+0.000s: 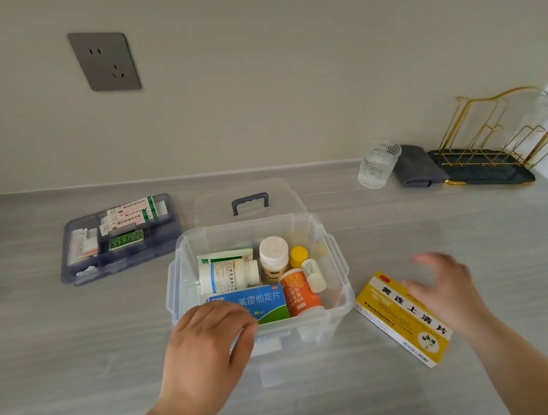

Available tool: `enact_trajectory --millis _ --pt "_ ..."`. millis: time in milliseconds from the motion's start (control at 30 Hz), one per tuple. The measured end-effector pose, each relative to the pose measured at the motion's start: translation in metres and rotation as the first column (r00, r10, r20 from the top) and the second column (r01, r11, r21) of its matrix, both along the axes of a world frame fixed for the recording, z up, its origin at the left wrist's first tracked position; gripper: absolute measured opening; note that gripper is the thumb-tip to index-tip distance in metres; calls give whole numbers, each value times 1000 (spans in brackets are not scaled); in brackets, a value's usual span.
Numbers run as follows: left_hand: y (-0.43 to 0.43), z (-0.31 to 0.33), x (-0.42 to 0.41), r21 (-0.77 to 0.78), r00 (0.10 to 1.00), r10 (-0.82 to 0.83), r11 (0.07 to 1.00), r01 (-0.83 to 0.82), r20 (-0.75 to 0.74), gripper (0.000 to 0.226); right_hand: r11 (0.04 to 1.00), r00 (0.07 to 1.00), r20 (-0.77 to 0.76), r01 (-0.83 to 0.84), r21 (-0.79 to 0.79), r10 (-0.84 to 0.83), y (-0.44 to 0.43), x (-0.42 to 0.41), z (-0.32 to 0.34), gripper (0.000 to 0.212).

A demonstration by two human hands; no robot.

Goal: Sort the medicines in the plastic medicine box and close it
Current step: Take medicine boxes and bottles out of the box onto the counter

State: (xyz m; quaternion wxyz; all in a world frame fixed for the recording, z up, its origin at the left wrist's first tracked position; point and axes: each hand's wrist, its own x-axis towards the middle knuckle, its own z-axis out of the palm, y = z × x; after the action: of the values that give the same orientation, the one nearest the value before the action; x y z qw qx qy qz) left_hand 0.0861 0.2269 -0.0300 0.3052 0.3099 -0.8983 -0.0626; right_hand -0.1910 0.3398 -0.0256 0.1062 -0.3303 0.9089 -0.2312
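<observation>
Packing: left hand (207,346) clamped on blue carton (260,303) in box (337,268); right hand (448,289), fingers spread, must grasp yellow carton (405,320).

Medicine box (338,268) open on top, my way in | bottles crowd its far side, blue carton (260,303) fills its near side | yellow carton (403,319) blocks its right | countertop (74,335) left of it bare

Two bare forearms enter from below; no sleeve covers either. Left hand (204,345) and right hand (446,284) are ungloved, with short nails and slightly motion-blurred right fingers (425,259).
</observation>
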Motion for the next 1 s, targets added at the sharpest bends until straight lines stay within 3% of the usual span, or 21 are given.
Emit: enact_trajectory --millis 67,133,200,333,433,567,633,733,833,900,1000 --pt "-4 4 -1 45 999 -1 999 0 43 34 971 990 -60 -139 -194 130 -20 19 26 41" --pt "-6 8 -3 94 998 18 995 -24 68 7 918 953 -128 -301 -257 276 -40 39 47 39" --pt "-6 10 -6 113 996 42 992 -51 84 6 858 891 -145 -454 -240 431 -59 58 61 31" --pt "-4 9 -7 90 988 94 990 -105 121 36 748 748 -60 -663 -34 661 -94 76 67 19" --pt "-5 6 -5 108 991 86 989 -98 104 36 618 655 89 -743 257 751 -109 87 54 26" --pt "-7 5 -2 65 993 74 995 -81 96 35 491 584 257 -800 345 770 -117 104 32 26" --pt "-8 4 -2 23 992 81 996 -83 93 35 488 582 322 -808 329 747 -120 110 26 27" --pt "-8 4 -4 0 990 108 994 -108 95 35 489 570 403 -822 292 716 -124 112 19 45" --pt "-8 2 -5 -10 987 123 992 -122 100 34 546 588 508 -800 249 630 -125 108 21 51" --pt "-8 0 -5 -12 989 117 993 -116 87 34 585 578 534 -791 181 617 -124 105 26 42" --pt "-8 -2 -5 -2 993 100 995 -100 67 32 674 604 440 -739 -3 664 -116 89 43 22"
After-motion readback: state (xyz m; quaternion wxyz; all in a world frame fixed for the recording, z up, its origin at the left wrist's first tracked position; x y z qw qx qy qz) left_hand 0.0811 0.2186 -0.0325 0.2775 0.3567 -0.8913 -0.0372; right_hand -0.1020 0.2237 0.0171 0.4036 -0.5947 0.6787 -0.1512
